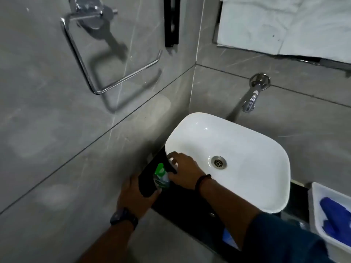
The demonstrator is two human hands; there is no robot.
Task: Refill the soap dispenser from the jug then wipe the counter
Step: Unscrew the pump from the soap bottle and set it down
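Note:
The soap dispenser (160, 177), a small clear bottle with a green top, stands upright on the black counter (182, 211) in the corner left of the white basin (247, 152). My left hand (133, 196) is curled around a black piece that looks like a cloth (147, 186), with the thumb just under the bottle. My right hand (185, 170) reaches over the basin's left rim with fingers apart, its thumb against the bottle's right side. No jug is in view.
A wall tap (250, 102) juts out above the basin. A chrome towel ring (114, 54) hangs on the grey tiled left wall. At the right edge stands a white tray (315, 209) holding blue items (334, 215). The counter strip around the basin is narrow.

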